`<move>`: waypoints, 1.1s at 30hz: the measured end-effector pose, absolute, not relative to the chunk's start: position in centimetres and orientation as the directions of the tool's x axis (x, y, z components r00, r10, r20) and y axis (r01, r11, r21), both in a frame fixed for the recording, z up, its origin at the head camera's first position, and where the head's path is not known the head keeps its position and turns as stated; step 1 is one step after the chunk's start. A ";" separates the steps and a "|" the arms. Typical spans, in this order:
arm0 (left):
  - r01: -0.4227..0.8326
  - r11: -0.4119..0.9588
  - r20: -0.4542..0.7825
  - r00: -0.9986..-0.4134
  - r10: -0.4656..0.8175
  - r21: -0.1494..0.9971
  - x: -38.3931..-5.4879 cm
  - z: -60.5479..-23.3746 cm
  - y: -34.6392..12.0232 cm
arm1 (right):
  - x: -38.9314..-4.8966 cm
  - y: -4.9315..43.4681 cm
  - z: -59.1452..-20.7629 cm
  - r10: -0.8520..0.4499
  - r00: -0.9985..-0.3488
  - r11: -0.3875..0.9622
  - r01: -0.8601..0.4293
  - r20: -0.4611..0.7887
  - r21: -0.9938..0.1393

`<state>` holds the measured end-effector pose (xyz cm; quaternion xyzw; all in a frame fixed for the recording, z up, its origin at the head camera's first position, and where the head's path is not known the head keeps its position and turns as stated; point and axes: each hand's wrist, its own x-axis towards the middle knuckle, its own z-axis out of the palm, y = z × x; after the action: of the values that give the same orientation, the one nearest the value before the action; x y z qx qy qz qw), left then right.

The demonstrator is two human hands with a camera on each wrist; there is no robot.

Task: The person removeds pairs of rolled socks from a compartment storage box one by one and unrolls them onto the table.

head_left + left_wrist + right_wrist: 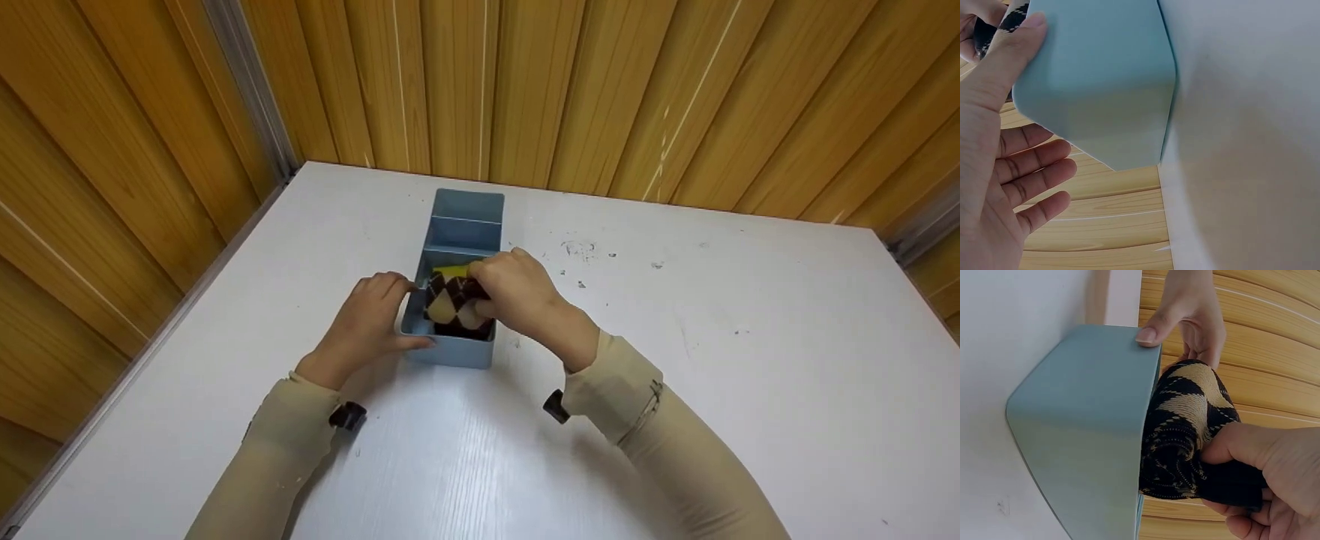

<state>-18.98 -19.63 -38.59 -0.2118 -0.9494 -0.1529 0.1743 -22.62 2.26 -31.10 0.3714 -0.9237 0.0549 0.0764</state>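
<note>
A pair of rolled socks (pixel 448 301), black with tan diamonds, sits in the front compartment of a long blue storage box (pixel 455 352). My right hand (pixel 517 291) pinches the socks from the right, thumb on the roll and fingers at its dark loose end (pixel 1233 482). In the right wrist view the roll (pixel 1188 410) stands out above the box's rim. My left hand (pixel 367 319) holds the box's near left corner. Its thumb (pixel 1024 39) presses on the front wall, while the other fingers reach loosely along the left side.
Something yellow (pixel 452 270) shows behind the socks inside the box. Farther back, a divider (pixel 463 251) separates blue compartments. The box stands on a white table (pixel 675 420) with dark scuffs to its right. Wood-patterned walls (pixel 525 90) rise behind and at the left.
</note>
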 end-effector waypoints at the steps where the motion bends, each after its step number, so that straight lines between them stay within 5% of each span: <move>1: 0.455 0.864 0.397 -0.849 0.348 0.217 -19.0 -38.6 -19.7 | -22.7 2.2 -31.1 -0.676 -0.714 0.719 -0.693 0.181 -0.046; 17: 0.465 0.860 0.406 -0.842 0.356 0.211 -19.3 -38.7 -19.2 | -22.5 2.1 -33.6 -0.723 -0.666 0.684 -0.728 0.186 0.054; 28: 0.460 0.865 0.402 -0.844 0.355 0.200 -19.2 -38.6 -19.1 | -22.3 1.8 -35.0 -0.776 -0.566 0.630 -0.675 0.278 0.385; 33: 0.447 0.870 0.388 -0.854 0.347 0.206 -19.2 -38.6 -19.0 | -22.2 1.5 -35.3 -0.792 -0.566 0.605 -0.676 0.229 0.421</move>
<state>-19.15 -19.01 -38.56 -0.2087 -0.9517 -0.1460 0.1716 -22.20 1.52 -35.30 0.4203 -0.8730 -0.1448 0.2006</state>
